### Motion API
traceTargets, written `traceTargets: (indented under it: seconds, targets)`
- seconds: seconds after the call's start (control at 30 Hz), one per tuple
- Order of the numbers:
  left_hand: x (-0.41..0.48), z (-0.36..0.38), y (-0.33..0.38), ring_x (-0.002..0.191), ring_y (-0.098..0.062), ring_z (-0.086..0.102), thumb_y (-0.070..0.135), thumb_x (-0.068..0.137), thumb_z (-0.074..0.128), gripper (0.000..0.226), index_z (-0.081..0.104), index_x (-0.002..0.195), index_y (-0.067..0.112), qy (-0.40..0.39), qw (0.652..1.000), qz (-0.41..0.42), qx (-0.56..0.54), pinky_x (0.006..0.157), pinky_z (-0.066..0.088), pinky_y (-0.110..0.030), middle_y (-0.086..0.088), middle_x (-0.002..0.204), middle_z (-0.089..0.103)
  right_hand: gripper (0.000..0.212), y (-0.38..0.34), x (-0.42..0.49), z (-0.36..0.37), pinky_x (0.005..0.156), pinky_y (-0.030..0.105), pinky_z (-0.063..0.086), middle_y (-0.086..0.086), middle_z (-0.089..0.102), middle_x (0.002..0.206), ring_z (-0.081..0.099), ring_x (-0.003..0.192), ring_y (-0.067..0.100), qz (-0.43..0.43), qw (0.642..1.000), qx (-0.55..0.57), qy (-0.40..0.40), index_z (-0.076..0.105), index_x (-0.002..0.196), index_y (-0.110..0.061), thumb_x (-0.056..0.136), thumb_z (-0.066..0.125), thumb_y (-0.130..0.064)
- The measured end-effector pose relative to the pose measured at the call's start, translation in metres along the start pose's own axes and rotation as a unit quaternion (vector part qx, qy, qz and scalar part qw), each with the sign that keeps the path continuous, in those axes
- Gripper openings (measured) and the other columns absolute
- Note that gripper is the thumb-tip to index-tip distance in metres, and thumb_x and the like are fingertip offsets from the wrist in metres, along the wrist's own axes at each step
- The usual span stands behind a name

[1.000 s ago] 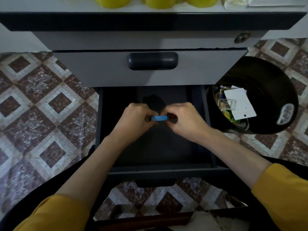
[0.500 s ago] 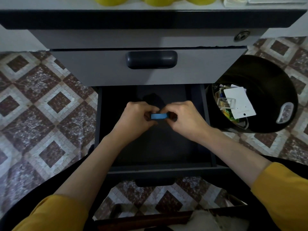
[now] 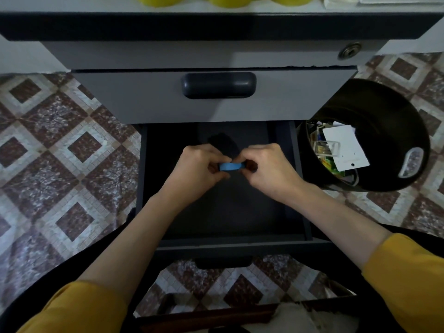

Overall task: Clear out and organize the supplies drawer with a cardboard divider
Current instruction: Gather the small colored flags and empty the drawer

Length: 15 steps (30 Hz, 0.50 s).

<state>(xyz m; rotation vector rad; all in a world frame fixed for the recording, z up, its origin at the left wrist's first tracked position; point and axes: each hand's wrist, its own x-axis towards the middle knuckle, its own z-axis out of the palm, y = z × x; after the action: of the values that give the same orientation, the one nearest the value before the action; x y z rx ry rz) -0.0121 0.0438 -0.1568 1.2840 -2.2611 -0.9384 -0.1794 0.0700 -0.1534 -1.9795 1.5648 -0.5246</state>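
together, left hand [image 3: 198, 169] and right hand [image 3: 269, 170] pinch one blue band [image 3: 231, 166] over one open drawer [image 3: 298, 188].

We saw a blue band [image 3: 231, 166], a dark grey drawer [image 3: 228, 243], mustard-yellow sleeves [image 3: 408, 272], a brown-and-white diamond-patterned floor [image 3: 60, 152], a black bin [image 3: 384, 104].

Your drawer [image 3: 228, 212] is matt and dark, the blue band [image 3: 231, 166] smooth, the handle [image 3: 218, 85] slightly shiny plastic, the bin [image 3: 384, 104] glossy black plastic, the floor tiles [image 3: 60, 145] mottled like stone.

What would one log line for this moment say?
left hand, right hand: both pinch blue band | over open drawer | beside it: black bin
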Motion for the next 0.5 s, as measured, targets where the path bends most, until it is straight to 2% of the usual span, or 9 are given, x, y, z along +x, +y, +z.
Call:
traceTargets:
  seconds: [0.17,0.3,0.4,0.5]
  targets:
    - [-0.0011,0.0012,0.0020,0.074,-0.008,0.054,0.000,0.070,0.077,0.027,0.072,0.097,0.000,0.008,0.999,0.005,0.035,0.075,0.047,-0.021,-0.013,0.091,0.068,0.017,0.0007,-0.0004,0.0017,0.068,0.029,0.056,0.010,0.066,0.089,0.064,0.076,0.019,-0.014,1.000,-0.001,0.004,0.071,0.093,0.001,0.077,0.068,0.005]
    - [-0.0019,0.0004,0.0009,0.069,-0.011,0.054,-0.003,0.067,0.078,0.025,0.073,0.092,-0.001,0.001,0.998,0.018,0.058,0.070,0.054,-0.032,-0.015,0.084,0.069,0.017,0.0004,-0.0009,0.0037,0.067,0.030,0.055,0.008,0.066,0.090,0.063,0.077,0.017,-0.013,1.000,0.012,0.005,0.069,0.093,-0.003,0.078,0.068,0.004]
    - [-0.0022,0.0002,0.0004,0.067,-0.014,0.057,-0.003,0.068,0.077,0.024,0.074,0.091,0.000,-0.010,0.997,0.017,0.073,0.068,0.054,-0.032,-0.015,0.084,0.069,0.011,0.0009,-0.0011,0.0040,0.065,0.036,0.055,0.006,0.065,0.084,0.062,0.073,0.018,-0.009,1.000,-0.015,0.004,0.068,0.087,-0.005,0.077,0.068,0.000]
    - [-0.0017,0.0019,0.0005,0.067,-0.011,0.053,-0.003,0.070,0.076,0.022,0.073,0.092,-0.001,-0.015,0.997,0.009,0.080,0.069,0.054,-0.032,-0.015,0.086,0.069,0.008,0.0012,-0.0011,0.0043,0.064,0.039,0.054,0.006,0.066,0.080,0.062,0.070,0.019,-0.009,1.000,-0.029,0.002,0.071,0.083,-0.006,0.076,0.070,-0.001]
